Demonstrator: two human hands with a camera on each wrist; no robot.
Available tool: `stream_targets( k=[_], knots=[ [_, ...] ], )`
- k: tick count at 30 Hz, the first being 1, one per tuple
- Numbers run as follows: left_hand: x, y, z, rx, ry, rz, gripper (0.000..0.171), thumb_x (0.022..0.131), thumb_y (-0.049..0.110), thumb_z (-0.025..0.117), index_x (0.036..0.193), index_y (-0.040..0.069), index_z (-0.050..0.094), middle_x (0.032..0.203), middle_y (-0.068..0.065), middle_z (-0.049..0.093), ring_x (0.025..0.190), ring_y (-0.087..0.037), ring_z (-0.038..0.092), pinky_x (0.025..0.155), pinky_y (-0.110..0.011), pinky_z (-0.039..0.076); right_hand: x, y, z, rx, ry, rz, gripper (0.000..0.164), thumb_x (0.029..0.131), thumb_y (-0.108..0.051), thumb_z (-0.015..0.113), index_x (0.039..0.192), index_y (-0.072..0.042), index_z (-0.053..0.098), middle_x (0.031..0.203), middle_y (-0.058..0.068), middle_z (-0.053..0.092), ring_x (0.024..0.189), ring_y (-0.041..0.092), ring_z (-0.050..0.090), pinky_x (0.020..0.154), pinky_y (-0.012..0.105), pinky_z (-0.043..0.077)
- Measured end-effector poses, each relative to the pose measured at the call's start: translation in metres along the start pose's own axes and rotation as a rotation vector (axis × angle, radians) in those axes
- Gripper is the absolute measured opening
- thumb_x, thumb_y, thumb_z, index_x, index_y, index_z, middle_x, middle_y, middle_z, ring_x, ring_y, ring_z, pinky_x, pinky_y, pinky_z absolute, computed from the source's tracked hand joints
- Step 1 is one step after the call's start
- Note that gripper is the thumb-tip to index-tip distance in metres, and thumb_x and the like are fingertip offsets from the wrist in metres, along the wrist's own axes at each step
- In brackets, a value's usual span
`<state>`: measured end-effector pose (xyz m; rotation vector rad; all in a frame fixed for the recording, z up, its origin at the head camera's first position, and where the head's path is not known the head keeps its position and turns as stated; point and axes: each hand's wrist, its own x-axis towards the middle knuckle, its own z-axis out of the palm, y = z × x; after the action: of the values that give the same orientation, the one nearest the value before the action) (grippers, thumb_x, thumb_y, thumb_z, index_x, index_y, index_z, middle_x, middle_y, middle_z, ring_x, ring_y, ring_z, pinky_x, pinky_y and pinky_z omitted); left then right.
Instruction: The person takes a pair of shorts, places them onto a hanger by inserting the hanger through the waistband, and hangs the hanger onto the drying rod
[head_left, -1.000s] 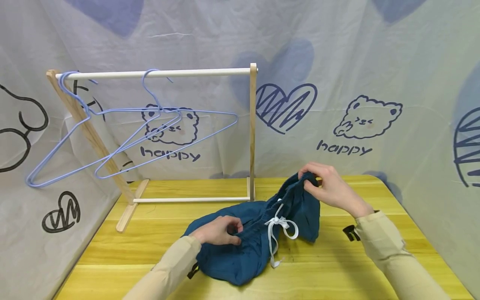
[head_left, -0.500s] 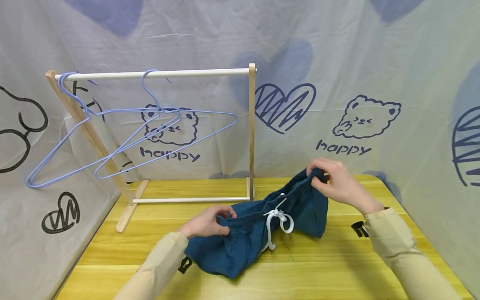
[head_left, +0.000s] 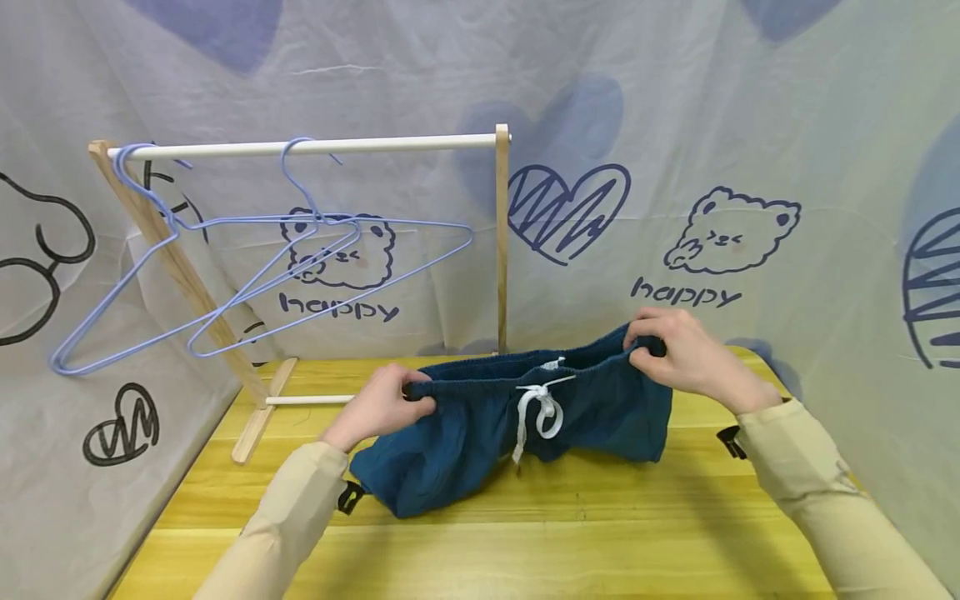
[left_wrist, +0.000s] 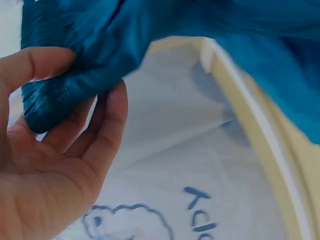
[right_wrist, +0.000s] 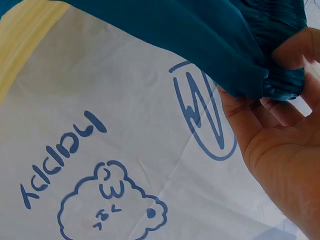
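Dark blue drawstring shorts point(head_left: 465, 433) are stretched between both hands above the table, their elastic waistband uppermost and gaping a little. A white drawstring point(head_left: 542, 408) is tied in a bow at the front of the waist. My left hand point(head_left: 382, 406) pinches the left end of the waistband; in the left wrist view the thumb and fingers of that hand point(left_wrist: 65, 145) close round the gathered cloth point(left_wrist: 55, 95). At the opposite end my right hand point(head_left: 686, 354) grips the waistband, thumb in front, as the right wrist view of the hand point(right_wrist: 280, 135) also shows. The lower cloth hangs in folds near the tabletop.
A small wooden rack point(head_left: 502, 242) with a white top rail point(head_left: 390, 146) stands behind at the left. Two light blue hangers point(head_left: 405, 222) hang from it. The yellow wooden table point(head_left: 525, 542) backs onto a printed cloth point(head_left: 720, 117).
My left hand has moved left and up and taken hold of the waistband's left end. My right hand has shifted slightly right and up. The shorts' waistband is now spread wide and lifted.
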<state>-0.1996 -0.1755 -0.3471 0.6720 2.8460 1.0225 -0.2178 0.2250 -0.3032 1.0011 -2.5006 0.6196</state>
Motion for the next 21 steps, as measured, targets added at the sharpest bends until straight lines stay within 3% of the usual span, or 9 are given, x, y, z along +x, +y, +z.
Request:
stream_targets(
  k=[5, 7, 9, 13, 16, 19, 21],
  knots=[
    [0.002, 0.015, -0.021, -0.038, 0.053, 0.008, 0.033, 0.099, 0.028, 0.059, 0.116, 0.004, 0.075, 0.072, -0.002, 0.062, 0.06, -0.013, 0.053, 0.066, -0.027, 0.048, 0.009, -0.004, -0.012, 0.062, 0.042, 0.121, 0.029, 0.098, -0.006, 0.051, 0.086, -0.008, 0.077, 0.086, 0.005, 0.071, 0.062, 0.005, 0.051, 0.06, 0.024, 0.044],
    [0.002, 0.022, -0.027, -0.046, 0.104, 0.007, 0.036, 0.103, 0.033, 0.053, 0.117, 0.006, 0.075, 0.093, -0.007, 0.073, 0.076, -0.016, 0.061, 0.079, -0.032, 0.052, 0.014, -0.006, -0.016, 0.064, 0.088, 0.132, 0.03, 0.102, -0.01, 0.052, 0.084, -0.007, 0.076, 0.079, 0.006, 0.068, 0.064, 0.007, 0.052, 0.061, 0.023, 0.043],
    [0.004, 0.029, -0.032, -0.042, 0.174, 0.014, 0.038, 0.106, 0.032, 0.049, 0.117, 0.008, 0.075, 0.11, -0.01, 0.075, 0.089, -0.018, 0.064, 0.086, -0.035, 0.052, 0.019, -0.009, -0.02, 0.054, 0.144, 0.119, 0.027, 0.101, -0.01, 0.056, 0.085, -0.005, 0.076, 0.077, 0.007, 0.067, 0.062, 0.007, 0.05, 0.059, 0.021, 0.041],
    [0.004, 0.044, -0.043, -0.033, 0.32, 0.052, 0.034, 0.104, 0.024, 0.05, 0.127, 0.008, 0.07, 0.117, -0.016, 0.073, 0.079, -0.023, 0.061, 0.076, -0.032, 0.052, 0.023, -0.026, -0.029, 0.001, 0.254, 0.06, 0.016, 0.094, -0.003, 0.062, 0.092, -0.003, 0.077, 0.084, 0.009, 0.069, 0.067, 0.007, 0.049, 0.062, 0.017, 0.039],
    [0.002, 0.055, -0.052, -0.038, 0.445, 0.098, 0.035, 0.101, 0.016, 0.05, 0.131, 0.01, 0.066, 0.12, -0.016, 0.07, 0.073, -0.023, 0.054, 0.069, -0.026, 0.045, 0.023, -0.042, -0.036, 0.003, 0.326, 0.022, 0.018, 0.091, 0.0, 0.06, 0.099, -0.002, 0.076, 0.089, 0.009, 0.068, 0.072, 0.009, 0.048, 0.064, 0.019, 0.037],
    [-0.001, 0.062, -0.059, -0.032, 0.564, 0.142, 0.036, 0.099, 0.009, 0.047, 0.128, 0.012, 0.069, 0.118, -0.012, 0.069, 0.069, -0.021, 0.049, 0.063, -0.025, 0.039, 0.023, -0.05, -0.041, 0.006, 0.369, 0.003, 0.02, 0.09, 0.002, 0.058, 0.1, -0.002, 0.074, 0.091, 0.01, 0.067, 0.073, 0.009, 0.047, 0.067, 0.019, 0.037],
    [-0.001, 0.064, -0.06, -0.025, 0.598, 0.151, 0.038, 0.098, 0.007, 0.044, 0.124, 0.012, 0.071, 0.113, -0.011, 0.069, 0.062, -0.023, 0.043, 0.059, -0.028, 0.034, 0.023, -0.049, -0.041, 0.003, 0.364, 0.025, 0.02, 0.09, 0.002, 0.057, 0.098, -0.002, 0.074, 0.092, 0.01, 0.066, 0.074, 0.01, 0.047, 0.067, 0.019, 0.036]
  ],
)
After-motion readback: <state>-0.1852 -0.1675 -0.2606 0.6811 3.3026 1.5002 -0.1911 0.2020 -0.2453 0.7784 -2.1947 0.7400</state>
